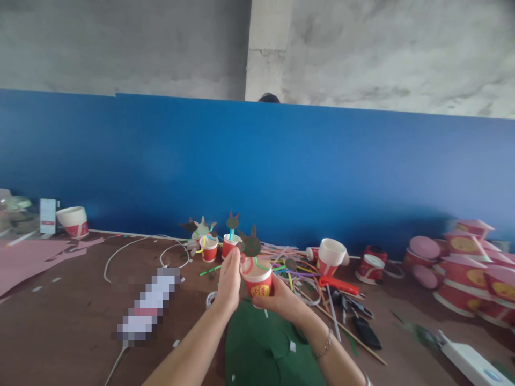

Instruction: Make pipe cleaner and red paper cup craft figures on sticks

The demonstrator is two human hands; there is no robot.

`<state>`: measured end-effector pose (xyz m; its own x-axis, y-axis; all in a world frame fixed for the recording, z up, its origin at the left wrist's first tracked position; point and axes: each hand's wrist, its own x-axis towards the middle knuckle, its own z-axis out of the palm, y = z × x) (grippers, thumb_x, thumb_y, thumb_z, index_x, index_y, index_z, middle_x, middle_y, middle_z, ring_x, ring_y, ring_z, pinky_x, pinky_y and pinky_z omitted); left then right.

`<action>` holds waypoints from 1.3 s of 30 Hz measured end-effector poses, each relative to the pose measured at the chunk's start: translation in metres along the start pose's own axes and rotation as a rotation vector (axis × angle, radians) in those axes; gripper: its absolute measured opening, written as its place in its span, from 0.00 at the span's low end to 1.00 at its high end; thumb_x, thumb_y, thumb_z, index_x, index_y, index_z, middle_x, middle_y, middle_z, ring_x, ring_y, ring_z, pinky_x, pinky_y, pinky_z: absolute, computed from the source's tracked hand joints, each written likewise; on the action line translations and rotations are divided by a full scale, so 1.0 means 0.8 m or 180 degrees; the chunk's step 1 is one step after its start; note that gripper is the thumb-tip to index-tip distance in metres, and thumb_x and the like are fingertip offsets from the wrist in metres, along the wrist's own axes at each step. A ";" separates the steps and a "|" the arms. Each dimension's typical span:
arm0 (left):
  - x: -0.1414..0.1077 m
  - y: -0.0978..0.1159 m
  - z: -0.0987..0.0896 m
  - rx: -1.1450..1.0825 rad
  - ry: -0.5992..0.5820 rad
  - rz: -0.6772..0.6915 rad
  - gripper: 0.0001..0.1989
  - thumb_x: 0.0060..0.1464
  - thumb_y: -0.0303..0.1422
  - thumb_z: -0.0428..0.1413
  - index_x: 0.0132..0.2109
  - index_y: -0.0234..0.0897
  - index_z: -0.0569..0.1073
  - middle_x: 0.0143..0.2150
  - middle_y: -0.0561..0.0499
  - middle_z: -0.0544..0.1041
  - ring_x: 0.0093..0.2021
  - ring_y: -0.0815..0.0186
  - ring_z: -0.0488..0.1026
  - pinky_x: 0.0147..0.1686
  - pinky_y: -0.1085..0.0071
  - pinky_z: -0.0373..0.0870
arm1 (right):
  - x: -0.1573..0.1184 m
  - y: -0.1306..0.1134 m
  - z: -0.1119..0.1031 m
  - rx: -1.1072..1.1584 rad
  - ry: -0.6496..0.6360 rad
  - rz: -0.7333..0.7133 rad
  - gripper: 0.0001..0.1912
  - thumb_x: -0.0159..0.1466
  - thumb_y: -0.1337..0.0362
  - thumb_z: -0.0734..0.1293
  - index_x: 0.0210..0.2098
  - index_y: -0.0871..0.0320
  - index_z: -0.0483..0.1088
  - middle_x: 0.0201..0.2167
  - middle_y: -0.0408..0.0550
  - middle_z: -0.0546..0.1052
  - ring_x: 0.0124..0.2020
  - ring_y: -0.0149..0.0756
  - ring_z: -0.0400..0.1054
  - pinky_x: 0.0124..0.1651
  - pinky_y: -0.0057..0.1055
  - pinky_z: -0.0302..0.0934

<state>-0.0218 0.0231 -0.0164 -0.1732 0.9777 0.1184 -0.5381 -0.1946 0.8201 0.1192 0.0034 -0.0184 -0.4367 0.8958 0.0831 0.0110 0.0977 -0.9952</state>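
Observation:
A red and white paper cup (258,280) with a yellow print is held up near the middle of the view. My right hand (281,295) is wrapped round its lower right side. At the cup's left edge is my left hand (230,279), its fingers together near the straws; what they pinch is too small to tell. A dark cat-like paper head (251,245) stands above the cup on straws. Just behind are two similar cups, one (209,249) with several paper shapes on straws and one (230,244) with a dark eared head.
Dark green paper (267,348) lies below my hands. Loose straws (295,268), an orange tool (339,284), keys (350,306) and a wooden stick (354,340) lie right. Pink-topped cups (462,273) are piled far right. A phone (148,305) lies left; a blue partition (257,166) stands behind.

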 end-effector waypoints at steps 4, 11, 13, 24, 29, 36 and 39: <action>-0.002 0.011 0.008 0.0101 -0.0114 0.0151 0.19 0.50 0.47 0.58 0.41 0.36 0.73 0.35 0.48 0.78 0.35 0.62 0.75 0.37 0.69 0.69 | -0.001 -0.003 0.001 -0.0056 -0.0026 0.0020 0.30 0.48 0.63 0.75 0.48 0.59 0.65 0.41 0.48 0.77 0.41 0.40 0.71 0.42 0.34 0.65; 0.001 0.020 0.007 0.0208 0.0156 0.0410 0.16 0.50 0.44 0.58 0.39 0.36 0.71 0.28 0.53 0.73 0.28 0.67 0.71 0.30 0.73 0.67 | -0.004 -0.020 0.005 0.0293 0.0503 -0.0299 0.30 0.53 0.45 0.69 0.49 0.56 0.68 0.47 0.52 0.76 0.49 0.46 0.69 0.50 0.41 0.63; 0.004 0.019 0.004 0.0342 0.0187 0.0535 0.15 0.51 0.43 0.57 0.39 0.36 0.72 0.29 0.53 0.73 0.29 0.68 0.70 0.31 0.74 0.67 | -0.004 -0.025 0.001 0.0241 0.0971 -0.0411 0.28 0.58 0.42 0.63 0.49 0.55 0.69 0.49 0.52 0.75 0.53 0.46 0.66 0.55 0.41 0.59; -0.015 0.029 0.018 0.1167 -0.0643 0.0839 0.12 0.53 0.40 0.56 0.38 0.36 0.76 0.34 0.47 0.77 0.36 0.59 0.72 0.38 0.69 0.66 | -0.004 -0.022 -0.011 -0.1225 0.1376 -0.1080 0.25 0.66 0.47 0.56 0.55 0.52 0.68 0.56 0.50 0.69 0.62 0.45 0.52 0.64 0.44 0.45; -0.020 0.030 0.019 0.1203 -0.0552 0.0815 0.11 0.51 0.40 0.58 0.36 0.37 0.77 0.33 0.47 0.77 0.35 0.58 0.72 0.37 0.68 0.66 | -0.007 -0.035 -0.008 -0.1289 0.1184 -0.1335 0.21 0.67 0.51 0.56 0.52 0.54 0.70 0.51 0.53 0.72 0.54 0.43 0.63 0.59 0.40 0.54; -0.020 0.028 0.017 0.1439 -0.0647 0.0999 0.11 0.53 0.39 0.56 0.37 0.37 0.77 0.34 0.47 0.78 0.35 0.59 0.72 0.36 0.70 0.65 | -0.006 -0.038 -0.010 -0.1168 0.1272 -0.1285 0.20 0.66 0.50 0.58 0.45 0.55 0.73 0.47 0.52 0.73 0.52 0.43 0.64 0.57 0.39 0.56; -0.024 0.028 0.020 0.1594 -0.0747 0.1067 0.10 0.54 0.39 0.56 0.36 0.37 0.77 0.32 0.48 0.77 0.33 0.61 0.71 0.35 0.71 0.65 | -0.004 -0.037 -0.012 -0.1413 0.1498 -0.1342 0.17 0.64 0.52 0.59 0.34 0.56 0.74 0.39 0.53 0.75 0.44 0.45 0.67 0.51 0.40 0.59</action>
<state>-0.0175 0.0015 0.0087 -0.0496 0.8724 0.4862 -0.0264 -0.4878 0.8726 0.1291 0.0017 0.0112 -0.0566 0.8244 0.5631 0.3318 0.5475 -0.7682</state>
